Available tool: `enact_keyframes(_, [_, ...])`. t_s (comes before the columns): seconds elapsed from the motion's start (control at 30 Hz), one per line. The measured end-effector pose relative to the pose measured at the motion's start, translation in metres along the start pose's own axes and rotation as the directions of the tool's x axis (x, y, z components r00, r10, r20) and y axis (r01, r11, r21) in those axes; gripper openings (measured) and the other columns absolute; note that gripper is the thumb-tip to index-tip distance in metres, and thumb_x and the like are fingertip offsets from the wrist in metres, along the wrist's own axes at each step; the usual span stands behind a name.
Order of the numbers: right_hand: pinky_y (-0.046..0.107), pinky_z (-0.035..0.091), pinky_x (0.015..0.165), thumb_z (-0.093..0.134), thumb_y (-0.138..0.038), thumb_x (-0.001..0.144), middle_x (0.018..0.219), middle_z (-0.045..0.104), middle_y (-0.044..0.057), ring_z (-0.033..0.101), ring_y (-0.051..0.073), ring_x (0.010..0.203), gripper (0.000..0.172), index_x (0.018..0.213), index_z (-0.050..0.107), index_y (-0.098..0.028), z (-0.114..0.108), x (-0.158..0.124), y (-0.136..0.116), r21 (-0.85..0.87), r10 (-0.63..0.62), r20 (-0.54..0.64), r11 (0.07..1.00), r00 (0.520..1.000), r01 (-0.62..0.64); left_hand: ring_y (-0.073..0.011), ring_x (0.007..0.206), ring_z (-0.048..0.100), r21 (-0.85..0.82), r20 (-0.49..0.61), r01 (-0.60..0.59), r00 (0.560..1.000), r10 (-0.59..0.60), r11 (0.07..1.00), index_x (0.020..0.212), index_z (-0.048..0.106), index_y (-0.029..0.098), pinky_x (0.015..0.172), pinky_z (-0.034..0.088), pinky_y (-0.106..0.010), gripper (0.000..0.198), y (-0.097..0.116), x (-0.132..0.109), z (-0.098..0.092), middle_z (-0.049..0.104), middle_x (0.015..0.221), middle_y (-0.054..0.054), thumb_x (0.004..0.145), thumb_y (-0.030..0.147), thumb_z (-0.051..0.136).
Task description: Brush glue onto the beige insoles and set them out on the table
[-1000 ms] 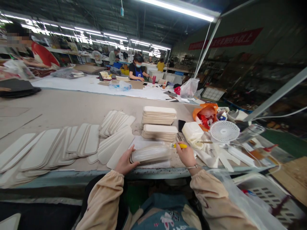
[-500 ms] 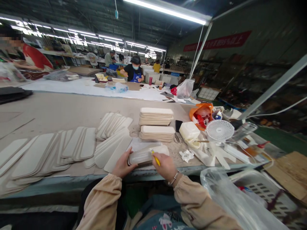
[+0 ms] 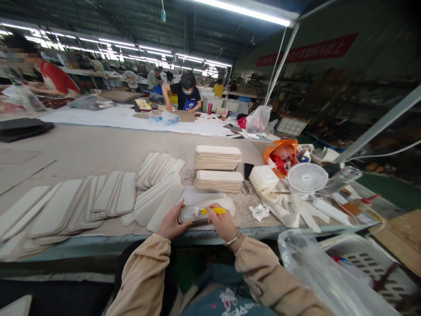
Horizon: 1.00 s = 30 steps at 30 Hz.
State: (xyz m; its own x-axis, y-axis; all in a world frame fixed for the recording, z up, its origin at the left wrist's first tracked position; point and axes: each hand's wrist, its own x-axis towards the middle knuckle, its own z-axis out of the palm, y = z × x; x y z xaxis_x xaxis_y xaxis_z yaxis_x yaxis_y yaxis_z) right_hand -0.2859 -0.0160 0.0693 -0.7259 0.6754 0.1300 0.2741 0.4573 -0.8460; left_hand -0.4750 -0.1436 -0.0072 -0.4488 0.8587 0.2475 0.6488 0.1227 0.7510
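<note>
My left hand [image 3: 171, 224] holds the left end of a long cream strip piece [image 3: 210, 210] that lies near the table's front edge. Its fingers are curled round the piece's end. My right hand [image 3: 222, 223] is closed on a yellow-handled brush [image 3: 210, 211], which lies across the top of the piece with its tip toward the left. Both sleeves are tan.
Fanned rows of cream strips [image 3: 82, 204] lie to the left. Two neat stacks [image 3: 217, 169] stand behind the hands. Right of them are a white tub [image 3: 263, 179], scissors [image 3: 246, 189], a small white fan [image 3: 307, 178], an orange bag [image 3: 281, 156]. Other people work at far tables.
My right hand came back from the right with the brush and now lays it flat across the piece. The left hand has stayed on the piece's end.
</note>
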Motion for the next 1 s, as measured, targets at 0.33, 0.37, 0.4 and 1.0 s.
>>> enact_keyframes(0.33, [0.028, 0.041, 0.060, 0.045, -0.042, 0.082, 0.050, 0.055, -0.001, 0.057, 0.018, 0.054, 0.028, 0.068, 0.058, -0.021, -0.076, 0.020, 0.043, -0.055, 0.236, -0.229, 0.965, 0.944, -0.255, -0.0317, 0.122, 0.056, 0.016, 0.025, 0.030, 0.999, -0.031, 0.999, 0.145, 0.037, 0.018, 0.107, 0.042, -0.049, 0.087, 0.002, 0.000, -0.001, 0.060, 0.130, -0.013, 0.068, 0.033, 0.075])
enact_keyframes(0.37, [0.028, 0.041, 0.060, 0.045, -0.040, 0.083, 0.051, 0.057, 0.000, 0.058, 0.019, 0.055, 0.028, 0.072, 0.061, -0.020, -0.080, 0.019, 0.045, -0.111, 0.219, -0.260, 0.961, 0.941, -0.254, -0.0317, 0.122, 0.055, 0.016, 0.025, 0.031, 0.999, -0.032, 0.999, 0.145, 0.037, 0.018, 0.107, 0.041, -0.049, 0.087, 0.002, 0.000, -0.001, 0.059, 0.130, -0.013, 0.068, 0.032, 0.075])
enact_keyframes(0.4, [0.029, 0.040, 0.061, 0.044, -0.039, 0.085, 0.053, 0.059, 0.001, 0.059, 0.020, 0.057, 0.028, 0.079, 0.063, -0.019, -0.081, 0.017, 0.045, -0.183, 0.187, -0.282, 0.953, 0.941, -0.244, -0.0318, 0.122, 0.055, 0.017, 0.024, 0.032, 0.999, -0.033, 0.999, 0.145, 0.036, 0.018, 0.107, 0.041, -0.049, 0.088, 0.003, 0.000, -0.001, 0.059, 0.130, -0.013, 0.068, 0.032, 0.075])
enact_keyframes(1.0, [0.025, 0.041, 0.044, 0.040, -0.047, 0.086, 0.050, 0.057, 0.000, 0.053, 0.016, 0.042, 0.034, 0.077, 0.060, -0.020, 0.010, 0.031, 0.009, 0.048, 0.145, -0.011, 0.988, 0.989, -0.145, -0.0323, 0.122, 0.055, -0.040, 0.019, 0.053, 0.998, -0.052, 0.998, 0.144, 0.038, 0.017, 0.107, 0.041, -0.050, 0.089, 0.006, -0.001, -0.002, 0.059, 0.131, -0.014, 0.066, 0.033, 0.079])
